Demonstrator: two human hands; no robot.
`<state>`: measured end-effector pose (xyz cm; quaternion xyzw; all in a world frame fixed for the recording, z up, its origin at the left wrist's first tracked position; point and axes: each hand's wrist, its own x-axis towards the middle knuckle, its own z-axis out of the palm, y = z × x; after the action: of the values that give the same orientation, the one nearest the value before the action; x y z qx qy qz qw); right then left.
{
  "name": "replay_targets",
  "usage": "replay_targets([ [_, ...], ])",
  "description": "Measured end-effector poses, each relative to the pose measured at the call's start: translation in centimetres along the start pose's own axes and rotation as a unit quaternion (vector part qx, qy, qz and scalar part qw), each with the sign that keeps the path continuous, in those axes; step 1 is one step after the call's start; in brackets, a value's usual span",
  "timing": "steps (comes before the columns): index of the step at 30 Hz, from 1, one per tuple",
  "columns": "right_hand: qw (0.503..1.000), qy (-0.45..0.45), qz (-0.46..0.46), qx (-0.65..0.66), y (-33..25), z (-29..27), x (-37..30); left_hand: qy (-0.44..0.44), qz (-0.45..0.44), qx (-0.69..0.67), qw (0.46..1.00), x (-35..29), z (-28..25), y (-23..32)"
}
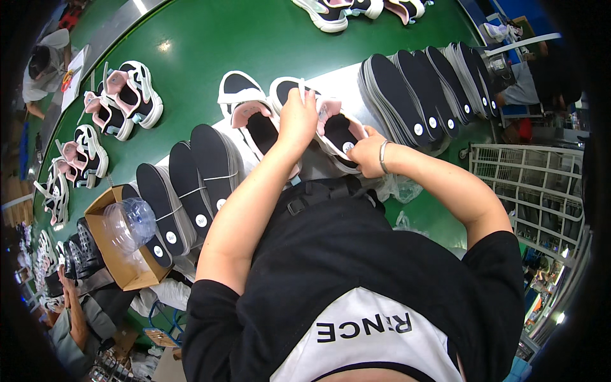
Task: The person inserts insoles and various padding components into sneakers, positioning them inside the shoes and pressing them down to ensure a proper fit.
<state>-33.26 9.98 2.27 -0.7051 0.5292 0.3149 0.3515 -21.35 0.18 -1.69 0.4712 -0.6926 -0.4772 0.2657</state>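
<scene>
Right in front of me two sneakers in white, black and pink sit side by side, toes pointing away. My left hand [299, 122] is closed at the throat of the right-hand sneaker [331, 118], gripping near its tongue. At the heel of that same sneaker, my right hand [369, 151] has its fingers closed round the collar. A black insole [342, 130] with a round white sticker shows inside the shoe, beside my right fingers. Touching neither hand's fingers, the other sneaker [254, 121] stands just left, partly behind my left forearm.
Stacks of black insoles [388, 89] lie on the right; banded insole stacks [181, 197] lie left. Beyond them is a cardboard box [130, 267] holding a clear plastic bottle [130, 223]. More sneakers [124, 99] stand on the green table [191, 51]. A wire rack [528, 178] is at right; people work at left.
</scene>
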Motion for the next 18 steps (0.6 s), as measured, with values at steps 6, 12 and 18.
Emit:
replay_targets([
  [6,0.994,0.092,0.018,0.061,-1.4,1.4,0.4,0.006,0.118,0.150,0.982,-4.8,-5.2,1.6],
  [12,0.963,0.214,-0.024,0.162,-4.3,-0.9,2.5,-0.105,-0.003,0.295,0.950,-2.9,-3.4,0.3],
  [18,0.772,0.581,-0.189,0.176,0.8,-6.0,0.2,0.058,0.048,0.356,0.931,6.6,-8.9,-1.7],
])
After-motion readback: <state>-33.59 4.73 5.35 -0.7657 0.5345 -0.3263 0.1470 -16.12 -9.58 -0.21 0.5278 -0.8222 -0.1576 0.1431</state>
